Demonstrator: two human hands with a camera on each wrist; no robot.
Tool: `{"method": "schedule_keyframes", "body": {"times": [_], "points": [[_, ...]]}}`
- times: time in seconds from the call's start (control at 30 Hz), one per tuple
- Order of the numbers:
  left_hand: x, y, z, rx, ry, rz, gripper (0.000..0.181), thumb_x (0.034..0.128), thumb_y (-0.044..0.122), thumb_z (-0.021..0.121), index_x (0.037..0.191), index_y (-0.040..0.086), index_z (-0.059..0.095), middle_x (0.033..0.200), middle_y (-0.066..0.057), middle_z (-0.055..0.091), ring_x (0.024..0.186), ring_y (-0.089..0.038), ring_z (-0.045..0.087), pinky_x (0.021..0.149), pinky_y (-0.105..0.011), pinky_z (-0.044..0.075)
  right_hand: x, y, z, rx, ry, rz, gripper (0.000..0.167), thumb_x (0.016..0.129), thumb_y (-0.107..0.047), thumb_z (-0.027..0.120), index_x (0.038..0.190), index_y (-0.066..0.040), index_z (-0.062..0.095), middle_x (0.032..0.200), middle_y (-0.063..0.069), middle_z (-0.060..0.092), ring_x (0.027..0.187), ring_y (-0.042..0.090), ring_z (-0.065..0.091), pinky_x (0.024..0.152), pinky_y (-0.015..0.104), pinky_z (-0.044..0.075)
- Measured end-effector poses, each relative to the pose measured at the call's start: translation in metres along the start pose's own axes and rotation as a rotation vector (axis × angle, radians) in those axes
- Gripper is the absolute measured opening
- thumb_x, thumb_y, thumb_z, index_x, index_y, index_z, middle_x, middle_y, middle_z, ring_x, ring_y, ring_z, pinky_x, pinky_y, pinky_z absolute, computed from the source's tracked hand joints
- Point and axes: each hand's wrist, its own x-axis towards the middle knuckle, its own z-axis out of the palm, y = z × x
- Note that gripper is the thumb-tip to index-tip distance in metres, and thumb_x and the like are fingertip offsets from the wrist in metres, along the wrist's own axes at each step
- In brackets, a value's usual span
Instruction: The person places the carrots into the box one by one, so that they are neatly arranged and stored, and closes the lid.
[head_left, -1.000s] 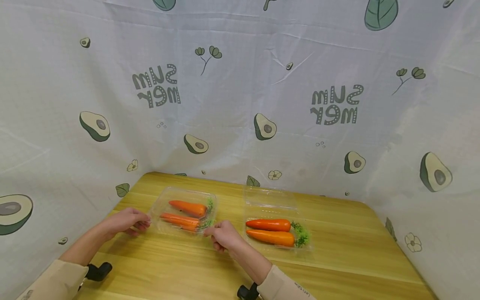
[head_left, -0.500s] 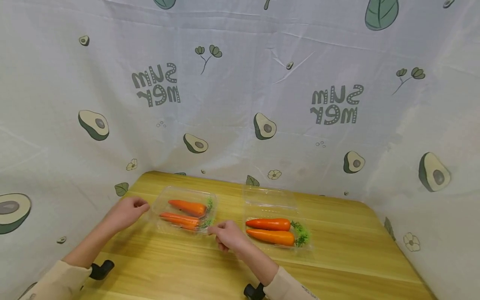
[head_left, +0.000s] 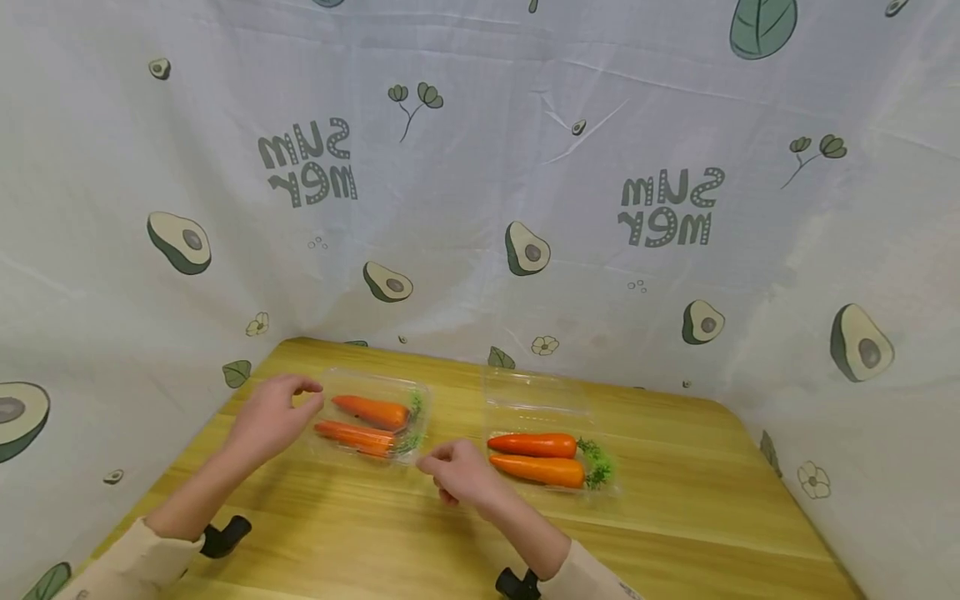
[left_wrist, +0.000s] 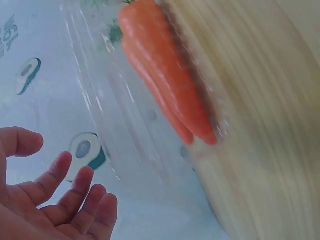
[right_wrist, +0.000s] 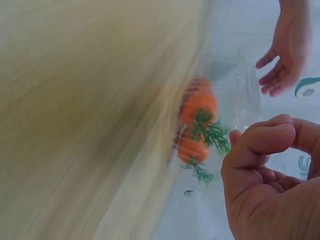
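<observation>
A clear plastic clamshell box [head_left: 352, 377] with two orange carrots [head_left: 371, 412] stands on the left of the table, clear plastic over them. Green leafy tops [right_wrist: 212, 131] lie at the carrots' right end. My left hand [head_left: 273, 414] hovers at the box's left side, fingers apart and relaxed, touching nothing that I can see. At the front right corner, my right hand [head_left: 461, 473] has its fingers curled, thumb against index finger. In the right wrist view nothing shows in that hand [right_wrist: 272, 175]. Whether the lid is fastened, I cannot tell.
Another clear box [head_left: 592, 492] to the right has its lid [head_left: 536, 392] folded back and holds two carrots [head_left: 536, 470] with green tops. The wooden table [head_left: 697, 500] is bordered by a white printed cloth [head_left: 450, 192]. Black wrist mounts [head_left: 225, 537] sit below both hands.
My left hand has risen and shifted right, from beside the box's left corner to over its left edge. The right hand has drawn slightly right from the front corner.
</observation>
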Motion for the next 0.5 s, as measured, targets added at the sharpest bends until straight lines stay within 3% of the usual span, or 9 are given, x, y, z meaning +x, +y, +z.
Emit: {"method": "schedule_keyframes", "body": {"times": [0.2, 0.33, 0.5], "points": [[-0.001, 0.023, 0.009, -0.08, 0.005, 0.064, 0.026, 0.0999, 0.025, 0.059, 0.116, 0.008, 0.071, 0.124, -0.016, 0.065, 0.112, -0.035, 0.059, 0.091, -0.053, 0.05, -0.011, -0.005, -0.012, -0.007, -0.01, -0.031, 0.035, 0.097, -0.024, 0.064, 0.118, 0.004, 0.07, 0.053, -0.001, 0.043, 0.047, 0.014, 0.04, 0.051, 0.028, 0.039], [-0.002, 0.04, 0.016, -0.15, -0.035, 0.081, 0.025, 0.0999, 0.027, 0.062, 0.116, 0.01, 0.07, 0.119, -0.01, 0.066, 0.103, -0.027, 0.061, 0.085, -0.045, 0.054, -0.016, -0.006, -0.022, -0.048, 0.006, -0.066, 0.036, 0.098, -0.026, 0.064, 0.12, 0.002, 0.069, 0.053, 0.0, 0.045, 0.047, 0.015, 0.041, 0.052, 0.029, 0.041], [-0.002, 0.057, 0.024, -0.213, -0.071, 0.083, 0.024, 0.099, 0.029, 0.064, 0.118, 0.015, 0.07, 0.121, -0.005, 0.066, 0.106, -0.026, 0.063, 0.088, -0.044, 0.055, -0.019, -0.008, -0.035, -0.072, 0.026, -0.085, 0.035, 0.099, -0.026, 0.063, 0.12, 0.002, 0.068, 0.054, -0.001, 0.044, 0.046, 0.015, 0.038, 0.049, 0.029, 0.036]]}}
